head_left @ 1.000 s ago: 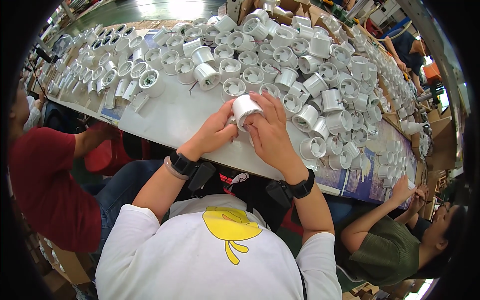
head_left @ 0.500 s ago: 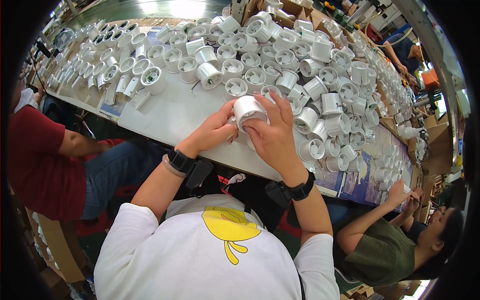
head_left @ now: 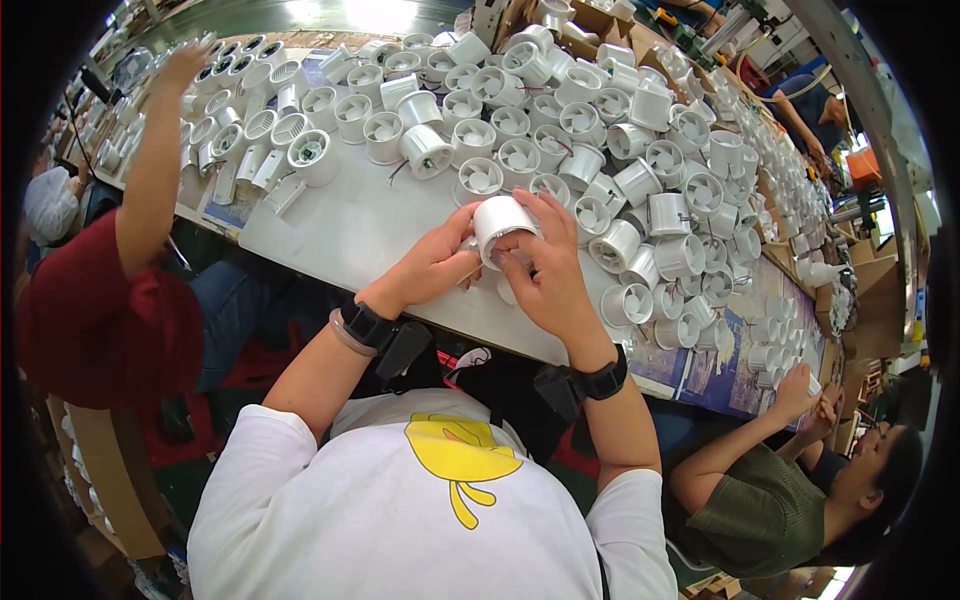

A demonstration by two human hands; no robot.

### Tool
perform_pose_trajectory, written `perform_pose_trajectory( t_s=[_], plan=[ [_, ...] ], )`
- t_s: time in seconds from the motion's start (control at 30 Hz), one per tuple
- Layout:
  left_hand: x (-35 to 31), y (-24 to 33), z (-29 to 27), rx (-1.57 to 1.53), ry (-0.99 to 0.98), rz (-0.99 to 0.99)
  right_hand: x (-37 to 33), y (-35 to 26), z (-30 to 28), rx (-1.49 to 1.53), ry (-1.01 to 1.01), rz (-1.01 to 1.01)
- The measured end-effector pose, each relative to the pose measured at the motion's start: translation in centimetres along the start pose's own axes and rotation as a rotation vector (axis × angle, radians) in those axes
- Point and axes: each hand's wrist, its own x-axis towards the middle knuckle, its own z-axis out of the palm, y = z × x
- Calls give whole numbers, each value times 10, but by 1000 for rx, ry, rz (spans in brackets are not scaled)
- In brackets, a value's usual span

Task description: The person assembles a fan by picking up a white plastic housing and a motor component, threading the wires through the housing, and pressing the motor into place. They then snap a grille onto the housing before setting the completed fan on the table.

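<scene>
Over the table's near edge I hold a white cylindrical fan housing, its round opening tipped toward me. My left hand closes on its left side, thumb and fingers pressed against the rim. My right hand grips it from the right; its fingers lie over the top and side, and the thumb and a bent finger reach into the opening. What they touch inside is hidden. Another white part shows just below the housing, mostly covered by my hands. Beyond my hands stands a fan unit with white blades.
A big heap of white fan units covers the table's middle and right. At the left lie round grilles and housings on the white tabletop. A person in red sits left; one in green works at right.
My hands keep hold of the housing, which has shifted very slightly. The person in red has raised an arm over the left end of the table.
</scene>
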Motion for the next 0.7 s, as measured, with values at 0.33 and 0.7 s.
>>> perform_pose_trajectory(
  t_s=[0.33, 0.7],
  plan=[
    [1, 1, -5, -132, -23, -35, 8, -14, -11, -279, -26, -198],
    [-2, 1, -10, -205, -106, -21, 6, 11, -13, -23, -79, -152]
  ],
)
